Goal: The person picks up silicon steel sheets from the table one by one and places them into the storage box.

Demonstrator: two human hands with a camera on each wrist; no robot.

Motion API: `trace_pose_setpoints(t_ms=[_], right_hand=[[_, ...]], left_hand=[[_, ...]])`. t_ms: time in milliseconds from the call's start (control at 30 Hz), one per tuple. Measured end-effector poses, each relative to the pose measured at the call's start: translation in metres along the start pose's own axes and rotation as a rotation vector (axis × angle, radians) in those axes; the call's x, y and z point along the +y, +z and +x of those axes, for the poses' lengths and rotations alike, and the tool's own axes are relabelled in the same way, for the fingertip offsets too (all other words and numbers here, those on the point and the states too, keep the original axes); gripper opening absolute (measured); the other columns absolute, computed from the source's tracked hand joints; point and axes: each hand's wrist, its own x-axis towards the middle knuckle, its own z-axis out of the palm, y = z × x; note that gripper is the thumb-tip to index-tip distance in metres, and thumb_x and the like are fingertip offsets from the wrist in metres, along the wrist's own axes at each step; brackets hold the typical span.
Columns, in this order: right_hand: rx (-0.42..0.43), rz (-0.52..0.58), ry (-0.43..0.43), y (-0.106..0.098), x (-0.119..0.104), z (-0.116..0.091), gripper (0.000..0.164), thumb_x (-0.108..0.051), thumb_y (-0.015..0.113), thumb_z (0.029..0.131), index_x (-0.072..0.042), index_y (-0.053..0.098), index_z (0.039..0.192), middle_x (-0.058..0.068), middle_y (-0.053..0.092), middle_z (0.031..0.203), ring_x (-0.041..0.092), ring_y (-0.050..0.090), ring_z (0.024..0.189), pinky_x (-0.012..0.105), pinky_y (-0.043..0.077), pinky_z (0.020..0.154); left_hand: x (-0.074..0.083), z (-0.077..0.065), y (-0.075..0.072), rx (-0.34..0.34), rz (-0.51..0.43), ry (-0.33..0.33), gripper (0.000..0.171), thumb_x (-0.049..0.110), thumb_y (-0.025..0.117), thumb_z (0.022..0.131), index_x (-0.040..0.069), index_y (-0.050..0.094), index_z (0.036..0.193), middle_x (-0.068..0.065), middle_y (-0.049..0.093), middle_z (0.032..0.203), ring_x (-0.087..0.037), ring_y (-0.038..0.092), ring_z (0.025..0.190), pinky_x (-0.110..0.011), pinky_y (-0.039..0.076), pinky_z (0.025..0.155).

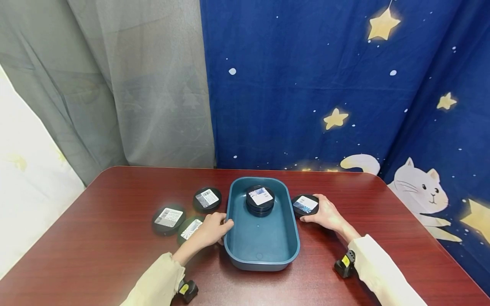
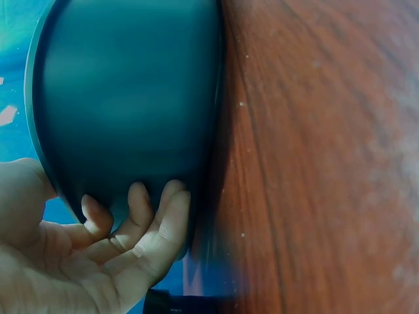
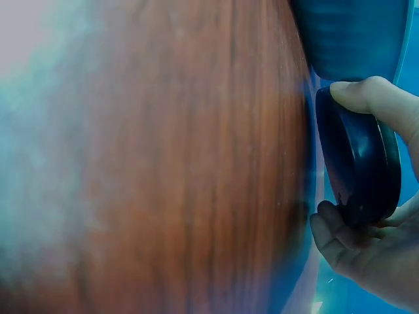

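Observation:
A blue plastic bin [image 1: 258, 242] stands on the table, two stacked round black containers [image 1: 260, 199] with a white label on top inside its far half. My left hand [image 1: 212, 229] grips the bin's left side. Its thumb goes over the rim, and in the left wrist view the fingertips [image 2: 139, 196] press the outer wall. Right of the bin, my right hand [image 1: 325, 213] holds another round black container [image 1: 305, 205], label up. The right wrist view shows this container [image 3: 360, 157] tilted off the tabletop between thumb and fingers.
Left of the bin lie three more flat round black containers: one at the back [image 1: 207, 199], one farther left [image 1: 168, 219], and one [image 1: 190, 228] partly behind my left hand. The reddish-brown wooden table [image 1: 115, 238] meets grey and blue curtains [image 1: 283, 85] behind.

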Motion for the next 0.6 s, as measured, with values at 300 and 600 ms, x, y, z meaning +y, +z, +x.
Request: trace_pose_setpoints(t_ms=[300,600], right_hand=[[0.038,0.017,-0.008,-0.0026,-0.0002,-0.0038,0.085,-0.029,0.077,0.062,0.013,0.034,0.122,0.03,0.047,0.112,0.04,0.049,0.099,0.051,0.04,0.085],[0.072,0.074,0.015,-0.004,-0.0022,-0.0078,0.083,-0.029,0.078,0.062,0.009,0.033,0.121,0.028,0.047,0.111,0.039,0.048,0.1,0.051,0.04,0.085]], left_hand=[[0.0001,0.0003,0.0002,0.004,0.016,-0.001,0.022,0.01,0.044,0.081,0.004,0.048,0.06,-0.002,0.049,0.048,-0.012,0.055,0.039,-0.028,0.047,0.037],[0.0003,0.0,-0.0003,-0.001,0.015,0.004,0.022,0.01,0.044,0.081,0.004,0.048,0.06,-0.002,0.049,0.048,-0.013,0.056,0.039,-0.028,0.047,0.037]])
